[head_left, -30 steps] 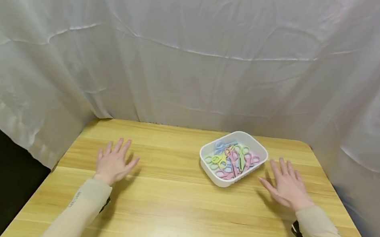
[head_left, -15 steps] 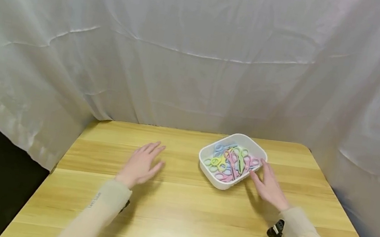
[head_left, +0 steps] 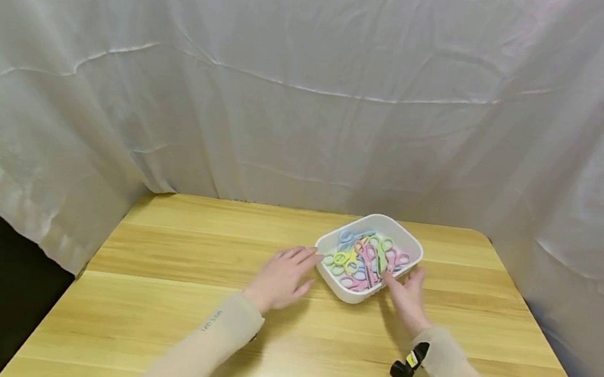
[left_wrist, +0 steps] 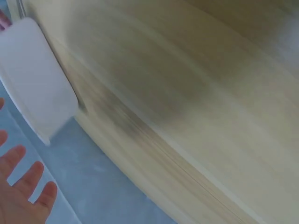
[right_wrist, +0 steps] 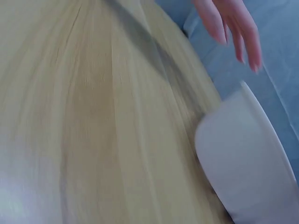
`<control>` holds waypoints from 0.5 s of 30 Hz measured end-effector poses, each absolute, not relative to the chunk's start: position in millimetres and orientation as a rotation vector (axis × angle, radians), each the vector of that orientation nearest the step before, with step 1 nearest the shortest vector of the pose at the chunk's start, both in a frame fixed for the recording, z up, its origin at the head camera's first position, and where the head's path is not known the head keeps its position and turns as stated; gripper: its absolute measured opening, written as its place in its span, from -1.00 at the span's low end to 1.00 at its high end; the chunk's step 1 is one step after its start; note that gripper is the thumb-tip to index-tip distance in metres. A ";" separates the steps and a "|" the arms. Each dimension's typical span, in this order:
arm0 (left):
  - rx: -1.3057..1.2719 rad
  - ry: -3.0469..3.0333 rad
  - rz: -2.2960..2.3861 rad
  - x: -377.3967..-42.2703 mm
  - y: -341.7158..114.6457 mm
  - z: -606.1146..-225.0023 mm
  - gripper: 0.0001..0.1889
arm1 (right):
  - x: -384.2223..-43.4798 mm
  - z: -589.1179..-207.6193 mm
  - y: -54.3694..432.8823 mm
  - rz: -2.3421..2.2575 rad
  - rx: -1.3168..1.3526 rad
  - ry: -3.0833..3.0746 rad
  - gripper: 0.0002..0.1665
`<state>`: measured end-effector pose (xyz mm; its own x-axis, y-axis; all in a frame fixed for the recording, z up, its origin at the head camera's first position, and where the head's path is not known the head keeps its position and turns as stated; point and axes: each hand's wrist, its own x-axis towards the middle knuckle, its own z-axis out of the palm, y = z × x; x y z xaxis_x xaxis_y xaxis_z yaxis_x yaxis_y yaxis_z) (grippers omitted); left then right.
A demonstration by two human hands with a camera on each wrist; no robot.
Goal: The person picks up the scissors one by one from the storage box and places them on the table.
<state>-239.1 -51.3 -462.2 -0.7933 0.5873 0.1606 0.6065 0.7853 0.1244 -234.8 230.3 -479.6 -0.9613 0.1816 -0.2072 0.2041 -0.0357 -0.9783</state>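
Note:
A white plastic bin holds several craft scissors in pink, green, yellow and blue, heaped over one another. From the left, my left hand reaches the bin's left end, fingers fairly straight with the tips right at the rim. Those spread fingers also show in the left wrist view, beside the bin's outer wall. My right hand holds the bin's near right side, its thumb over the rim and its fingers along the outside, partly hidden. The right wrist view shows the bin's side and my left hand.
The bin stands towards the back right of a wooden table. A grey-white curtain hangs behind the table and along its sides. A small black wrist camera hangs under my right forearm.
My left hand has swept right across the table to the bin's left end. The right hand has come in from the right and taken hold of the bin, which stays about where it was.

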 end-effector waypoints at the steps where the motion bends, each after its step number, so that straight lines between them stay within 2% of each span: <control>1: -0.970 -2.857 -0.229 -239.4 -47.0 -463.1 -0.39 | -235.3 -480.8 227.5 -2.188 0.434 2.233 0.09; 15: -0.970 -2.881 -0.167 -241.9 -26.9 -473.3 -0.40 | -235.4 -490.9 215.5 -2.193 0.332 2.339 -0.03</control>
<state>-241.9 -26.9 -473.3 -0.7925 0.5965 0.1267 0.6071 0.7913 0.0724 -235.4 215.5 -490.9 -0.9754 0.2051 -0.0803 0.0934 0.0548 -0.9941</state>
